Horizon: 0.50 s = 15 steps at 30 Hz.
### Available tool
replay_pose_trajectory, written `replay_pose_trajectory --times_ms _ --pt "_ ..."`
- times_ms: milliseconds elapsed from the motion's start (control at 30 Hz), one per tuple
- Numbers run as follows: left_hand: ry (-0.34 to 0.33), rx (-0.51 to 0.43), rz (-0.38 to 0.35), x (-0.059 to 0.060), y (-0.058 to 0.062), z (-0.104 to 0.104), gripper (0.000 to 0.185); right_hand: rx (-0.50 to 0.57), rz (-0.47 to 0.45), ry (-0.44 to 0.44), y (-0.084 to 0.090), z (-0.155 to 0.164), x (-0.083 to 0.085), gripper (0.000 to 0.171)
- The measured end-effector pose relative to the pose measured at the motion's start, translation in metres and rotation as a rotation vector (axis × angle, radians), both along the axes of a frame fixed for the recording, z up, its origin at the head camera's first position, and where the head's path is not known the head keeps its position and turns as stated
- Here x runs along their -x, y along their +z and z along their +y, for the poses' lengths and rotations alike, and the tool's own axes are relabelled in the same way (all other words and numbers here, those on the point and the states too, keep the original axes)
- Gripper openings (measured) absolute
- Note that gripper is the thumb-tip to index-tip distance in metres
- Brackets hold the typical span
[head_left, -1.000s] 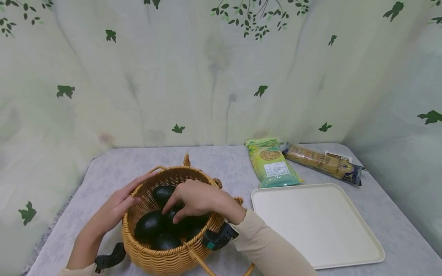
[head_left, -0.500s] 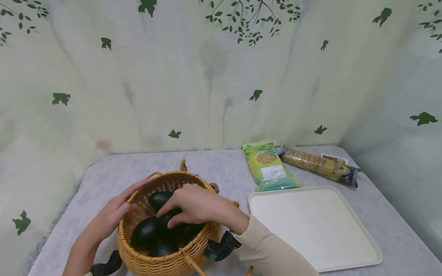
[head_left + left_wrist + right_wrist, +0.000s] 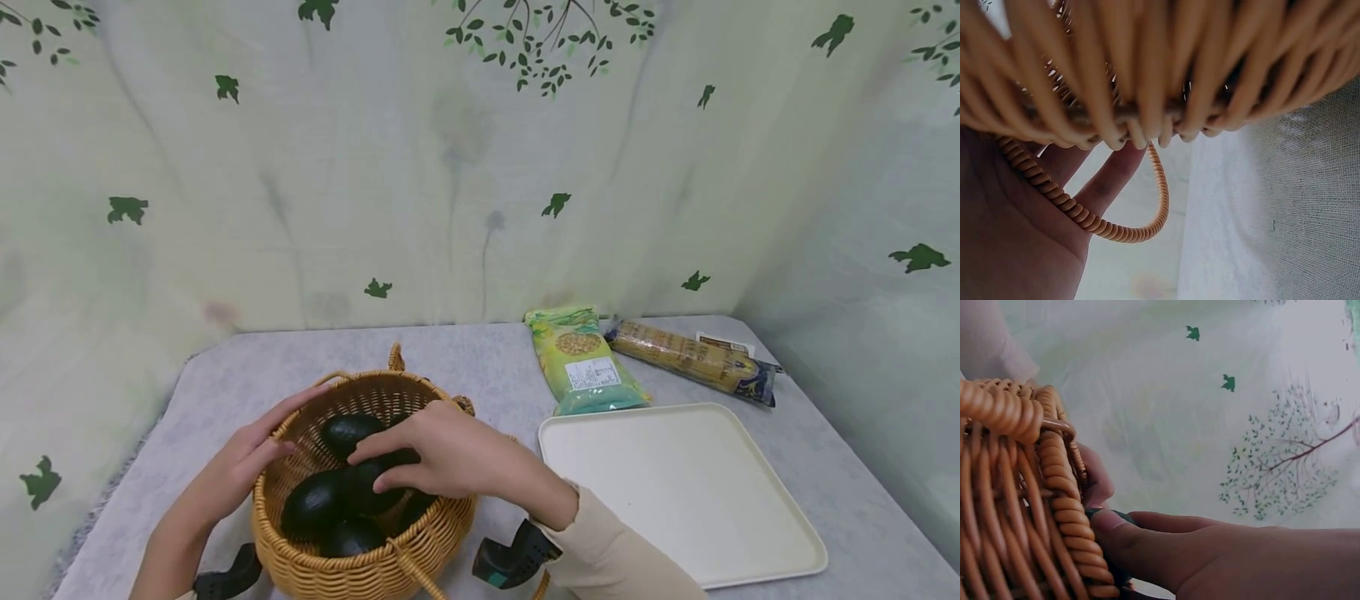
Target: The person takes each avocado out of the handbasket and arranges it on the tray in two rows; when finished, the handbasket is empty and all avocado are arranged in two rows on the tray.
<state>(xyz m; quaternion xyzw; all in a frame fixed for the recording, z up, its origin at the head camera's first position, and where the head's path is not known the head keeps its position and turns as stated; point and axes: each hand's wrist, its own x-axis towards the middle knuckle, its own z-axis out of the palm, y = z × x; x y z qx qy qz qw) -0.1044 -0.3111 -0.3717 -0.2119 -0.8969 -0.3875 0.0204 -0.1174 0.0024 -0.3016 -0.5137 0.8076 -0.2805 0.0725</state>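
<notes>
A round wicker basket (image 3: 330, 577) holds several dark green-black avocados (image 3: 311, 504). My right hand (image 3: 457, 454) reaches into it from the right, thumb and fingers around one avocado (image 3: 366, 490) in the middle. In the right wrist view, a sliver of dark green skin (image 3: 1124, 516) shows beside the thumb, just past the basket's rim (image 3: 1075, 522). My left hand (image 3: 240, 467) holds the basket's left rim, thumb over the inner side. Its fingers (image 3: 1110, 181) lie against the outside in the left wrist view, beside a looped wicker handle (image 3: 1125, 234).
On the right of the table lies a white tray (image 3: 675, 492). Behind it are a yellow-green bag (image 3: 585, 358) with a white label and a long package (image 3: 690, 358) that looks like dry noodles. A patterned cloth (image 3: 480, 150) hangs behind the table.
My right hand has lifted and drawn slightly right, with the avocado rising in its fingers. The left hand stays at the rim. The whole view has shifted a little.
</notes>
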Motion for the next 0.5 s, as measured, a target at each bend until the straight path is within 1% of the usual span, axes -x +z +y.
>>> replay_pose_trajectory --times_ms 267,400,500 --pt "0.008 -0.017 -0.023 0.0 0.0 -0.001 0.065 0.144 -0.094 0.008 -0.01 0.017 -0.01 0.036" --pt "-0.007 -0.022 -0.007 0.0 0.0 -0.001 0.063 0.216 -0.118 0.028 -0.016 0.021 -0.012 0.037" --pt "-0.013 -0.029 -0.005 0.0 0.001 0.0 0.064 0.262 -0.141 0.026 -0.019 0.024 -0.015 0.039"
